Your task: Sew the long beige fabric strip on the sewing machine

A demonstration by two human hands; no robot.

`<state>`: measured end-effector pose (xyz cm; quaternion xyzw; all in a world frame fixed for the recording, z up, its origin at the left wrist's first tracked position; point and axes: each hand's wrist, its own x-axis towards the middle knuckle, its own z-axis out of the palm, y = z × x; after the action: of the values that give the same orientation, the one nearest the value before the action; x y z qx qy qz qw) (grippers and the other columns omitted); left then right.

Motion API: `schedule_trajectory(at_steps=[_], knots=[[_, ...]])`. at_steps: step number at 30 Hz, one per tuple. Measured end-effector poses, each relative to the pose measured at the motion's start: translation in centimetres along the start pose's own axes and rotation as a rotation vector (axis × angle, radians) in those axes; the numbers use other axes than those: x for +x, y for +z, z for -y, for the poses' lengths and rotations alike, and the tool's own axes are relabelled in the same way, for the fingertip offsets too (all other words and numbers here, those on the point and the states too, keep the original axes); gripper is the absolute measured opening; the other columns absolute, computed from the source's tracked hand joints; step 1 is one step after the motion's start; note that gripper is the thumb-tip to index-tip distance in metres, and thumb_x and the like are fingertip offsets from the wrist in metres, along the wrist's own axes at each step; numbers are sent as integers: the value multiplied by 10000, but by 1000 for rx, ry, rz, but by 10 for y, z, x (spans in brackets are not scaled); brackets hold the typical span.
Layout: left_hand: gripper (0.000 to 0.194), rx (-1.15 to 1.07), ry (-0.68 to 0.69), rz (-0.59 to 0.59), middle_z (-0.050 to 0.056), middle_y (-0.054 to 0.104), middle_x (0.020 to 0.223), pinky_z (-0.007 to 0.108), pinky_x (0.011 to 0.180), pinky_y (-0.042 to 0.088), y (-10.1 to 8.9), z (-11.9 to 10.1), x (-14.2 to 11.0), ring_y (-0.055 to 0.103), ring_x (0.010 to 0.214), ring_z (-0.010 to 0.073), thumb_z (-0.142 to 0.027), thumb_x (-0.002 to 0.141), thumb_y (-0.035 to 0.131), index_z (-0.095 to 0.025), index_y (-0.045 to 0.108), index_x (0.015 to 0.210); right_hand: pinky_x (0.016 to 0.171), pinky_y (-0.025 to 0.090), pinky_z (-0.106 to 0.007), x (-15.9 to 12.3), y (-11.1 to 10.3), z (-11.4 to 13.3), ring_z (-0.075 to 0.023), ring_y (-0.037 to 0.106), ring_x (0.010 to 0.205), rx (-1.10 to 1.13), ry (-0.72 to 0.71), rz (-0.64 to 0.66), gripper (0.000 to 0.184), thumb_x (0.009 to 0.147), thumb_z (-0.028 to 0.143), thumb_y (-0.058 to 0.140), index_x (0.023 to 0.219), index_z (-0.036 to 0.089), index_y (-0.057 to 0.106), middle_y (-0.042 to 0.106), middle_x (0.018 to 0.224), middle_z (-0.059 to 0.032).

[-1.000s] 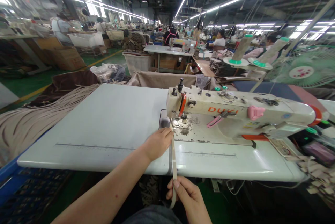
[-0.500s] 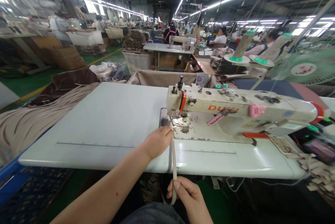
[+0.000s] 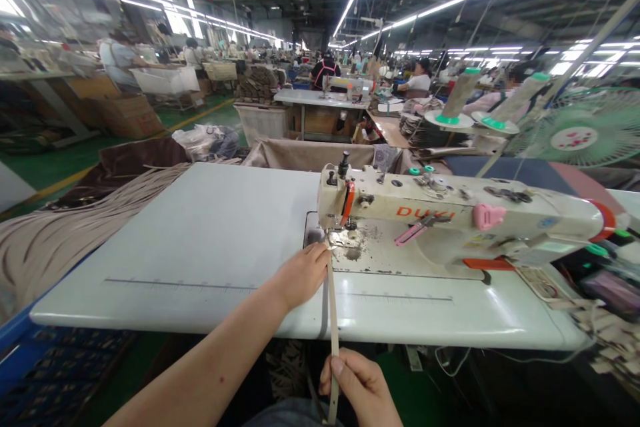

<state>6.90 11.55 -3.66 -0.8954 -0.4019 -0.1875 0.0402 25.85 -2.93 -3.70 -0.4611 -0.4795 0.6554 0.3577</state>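
Note:
A narrow beige strap (image 3: 333, 310) runs from under the needle area of a sewing machine (image 3: 450, 207) down over the table's front edge. My left hand (image 3: 305, 274) lies on the table just in front of the presser foot, its fingers closed on the strap there; their tips are partly hidden. Below the edge, my right hand (image 3: 357, 380) pinches the same strap between thumb and fingers. The strap's lower end drops past that hand toward my lap.
Many long beige strips (image 3: 95, 220) hang at the table's left, above a blue crate (image 3: 65, 360). Thread cones (image 3: 457, 97) and a green fan (image 3: 575, 130) stand at the right. Fabric pieces (image 3: 613, 334) are heaped at the right end. People sit at machines farther back.
The view has tilted slightly. Below my right hand the strap hangs straighter, where it curled before. Both hands keep nearly the same places on it.

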Motion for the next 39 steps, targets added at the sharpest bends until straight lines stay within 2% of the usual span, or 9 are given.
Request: schedule_trajectory(at_steps=[4,11,17,23,27,30,33,36,39], knots=[[209,-35,-23,5,135,612,1288,439,1164,474,0,1,1,510,1371,285,-146,1016,485,-130,556,1212,636,424,-296,-1,0,-2,-179,568,607,-3,26,5,604,823,745,682,664,166,752,648,601,-43],[213,-30,-64,-22,127,602,1308,426,1146,484,-1,-1,2,554,1305,269,-147,997,517,-148,554,1206,629,420,-281,-2,-2,-10,-173,580,624,10,22,22,561,860,697,684,706,163,765,649,632,-41],[159,61,10,33,111,649,1194,403,1100,512,-4,-3,1,608,1211,263,-133,1012,498,-149,598,1135,650,446,-298,2,-7,-9,-181,576,670,-108,-143,85,476,897,615,686,711,189,789,616,742,-44],[137,-8,-13,2,123,639,1198,403,1067,540,-8,-4,0,622,1182,260,-135,996,535,-155,592,1119,799,499,-362,7,-6,-7,-257,633,834,-163,-264,30,429,864,604,728,695,211,766,660,809,-72],[167,-45,-27,-22,118,629,1219,414,1054,549,-4,-3,-1,618,1199,255,-131,996,525,-174,578,1148,881,520,-396,12,-3,-18,-287,676,917,-127,-201,-94,434,845,651,730,876,230,830,743,917,-102],[136,-30,-24,-26,118,625,1220,411,1054,547,-3,-2,-2,611,1208,258,-143,1006,515,-170,580,1123,784,558,-379,14,0,-23,-270,705,831,68,-64,-122,576,789,701,762,1100,217,788,771,885,-96],[115,-6,-17,-16,121,626,1214,396,1057,540,-4,-3,-1,608,1203,260,-141,1006,520,-155,587,1099,672,550,-321,10,2,-16,-225,694,700,159,2,-73,564,796,699,762,1016,180,775,752,750,-71],[119,2,-11,0,123,634,1197,394,1058,538,-4,-3,-1,596,1218,261,-152,1015,516,-149,592,1106,683,543,-297,4,3,-5,-199,681,677,108,7,-31,480,866,647,728,863,170,781,754,710,-70],[129,2,-4,16,116,637,1190,404,1061,537,-3,-2,-1,592,1227,258,-161,1019,511,-160,595,1117,655,536,-298,0,4,1,-194,660,628,86,6,-38,513,851,675,719,776,172,782,738,668,-64]])
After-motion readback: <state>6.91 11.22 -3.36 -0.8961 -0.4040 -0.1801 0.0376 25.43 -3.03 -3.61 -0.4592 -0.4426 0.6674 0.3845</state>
